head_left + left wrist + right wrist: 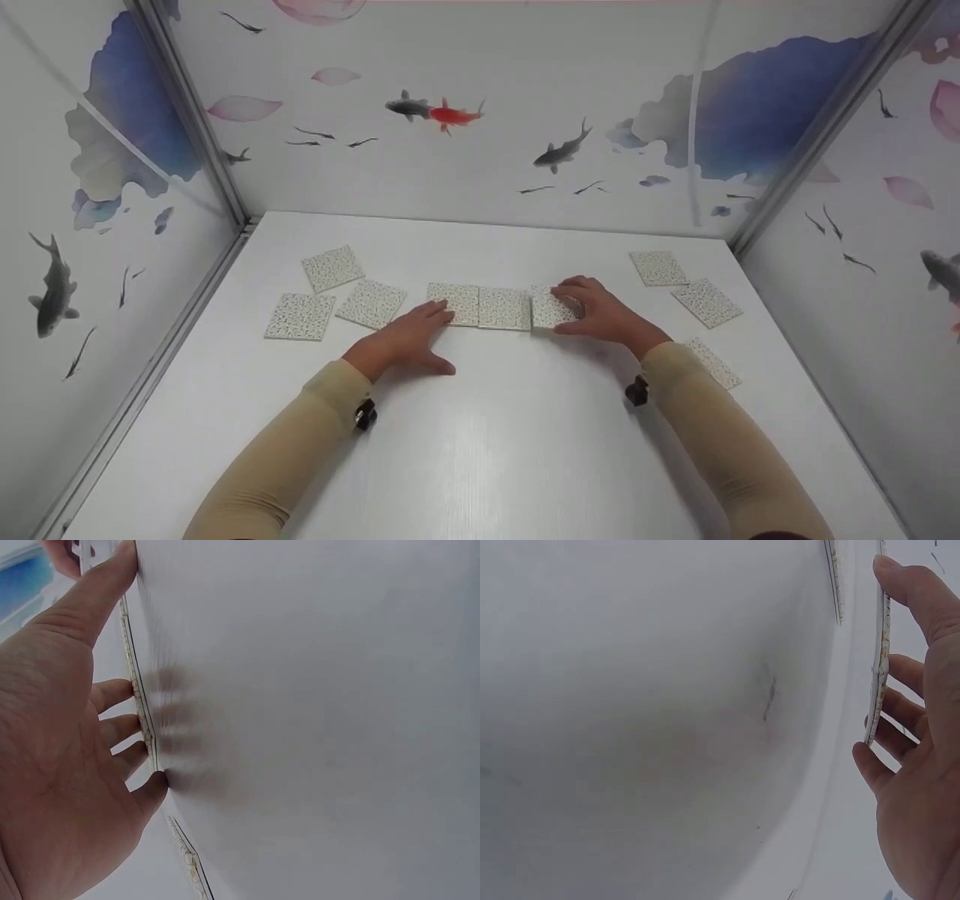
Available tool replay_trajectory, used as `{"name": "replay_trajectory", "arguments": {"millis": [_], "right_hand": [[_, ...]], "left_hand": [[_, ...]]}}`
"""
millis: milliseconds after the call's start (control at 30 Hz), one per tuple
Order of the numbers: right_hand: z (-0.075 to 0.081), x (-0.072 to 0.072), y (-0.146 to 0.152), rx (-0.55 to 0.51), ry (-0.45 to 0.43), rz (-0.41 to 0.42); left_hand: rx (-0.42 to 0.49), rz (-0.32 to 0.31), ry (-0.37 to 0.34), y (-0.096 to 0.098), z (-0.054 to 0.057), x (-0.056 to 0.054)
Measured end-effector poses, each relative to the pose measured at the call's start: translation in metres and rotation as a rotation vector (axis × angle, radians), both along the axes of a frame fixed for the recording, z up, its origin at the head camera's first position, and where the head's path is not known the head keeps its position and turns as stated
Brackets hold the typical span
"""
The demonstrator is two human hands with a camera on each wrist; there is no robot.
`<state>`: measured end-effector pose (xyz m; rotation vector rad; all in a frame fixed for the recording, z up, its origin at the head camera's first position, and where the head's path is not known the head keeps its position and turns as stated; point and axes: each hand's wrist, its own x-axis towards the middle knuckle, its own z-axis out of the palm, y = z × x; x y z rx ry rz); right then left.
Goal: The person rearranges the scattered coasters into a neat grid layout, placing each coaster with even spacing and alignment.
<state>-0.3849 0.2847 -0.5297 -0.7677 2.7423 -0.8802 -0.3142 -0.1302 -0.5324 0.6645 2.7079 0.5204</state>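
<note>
Two square speckled tiles lie edge to edge on the white table, a left one and a middle one. My left hand rests its fingertips on the left tile, with the thumb spread away over the table. In the left wrist view, the fingers of that hand meet the tile's edge. At the right end of the row, my right hand grips a third tile between thumb and fingers. The right wrist view shows this tile raised off the table, partly covered by fingertips.
On the left lie three loose speckled tiles: an upper one, a lower one and a tilted one near my left hand. Three more lie on the right, one partly behind my right sleeve. Printed panels enclose the table.
</note>
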Motion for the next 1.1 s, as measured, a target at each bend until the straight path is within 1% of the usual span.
{"name": "replay_trajectory", "arguments": {"millis": [133, 367, 500, 600, 700, 833, 1100], "right_hand": [[-0.004, -0.002, -0.001, 0.027, -0.034, -0.01], [-0.01, -0.006, -0.004, 0.072, -0.053, -0.025], [-0.012, -0.006, -0.003, 0.075, -0.087, -0.043], [-0.012, -0.007, -0.003, 0.079, -0.093, -0.045], [-0.011, -0.008, -0.004, 0.083, -0.089, -0.045], [-0.011, -0.009, -0.004, 0.076, -0.108, -0.056], [-0.015, -0.012, -0.002, 0.079, -0.116, -0.043]], "left_hand": [[0.0, 0.0, 0.002, 0.0, 0.0, 0.0], [0.003, 0.014, 0.002, 0.0, -0.001, 0.001], [0.027, 0.018, -0.015, 0.0, 0.0, 0.002], [0.044, 0.023, -0.028, 0.0, 0.002, 0.003], [0.036, 0.024, -0.021, -0.001, 0.002, 0.003], [0.029, 0.026, -0.012, -0.001, 0.0, 0.002], [0.036, 0.031, -0.025, 0.0, 0.001, 0.003]]}}
